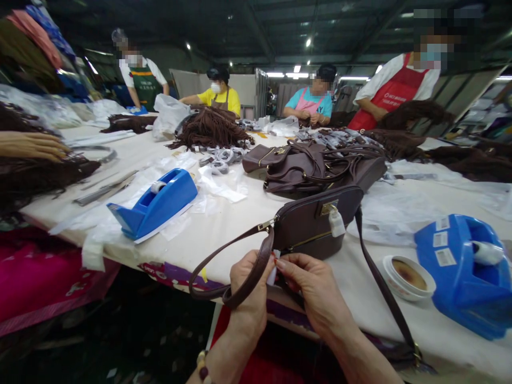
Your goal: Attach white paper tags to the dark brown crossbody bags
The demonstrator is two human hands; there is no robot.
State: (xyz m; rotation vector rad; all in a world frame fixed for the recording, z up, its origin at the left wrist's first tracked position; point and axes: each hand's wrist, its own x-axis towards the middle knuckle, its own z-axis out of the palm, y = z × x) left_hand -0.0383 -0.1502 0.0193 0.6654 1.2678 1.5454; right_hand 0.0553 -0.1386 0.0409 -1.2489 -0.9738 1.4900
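- Bag (306,230): we have it at the near edge of the table (236,226); its body looks finished, as we judge it.
- Blue dispenser (158,205): apart from both our hands.
- Handle (256,269): joined to the bag's side, looping across our left hand (258,300).
- That hand's fingers pinch a small white slip (272,275). Whether it is fastened we cannot tell, so this part seems left to do; a red bit at the fingertips is too small to make out.
- Right hand (316,281): thumb and forefinger pinch at the same slip, hiding part of the bag's lower edge.
- Clasp (326,208): partly covered by a white wrap (336,222); we count that done.
- Strap (380,280): attached at the bag's right; its low end is blurred.
- Tub (408,277): beside a second dispenser (450,266), whose right end meets the picture's edge.
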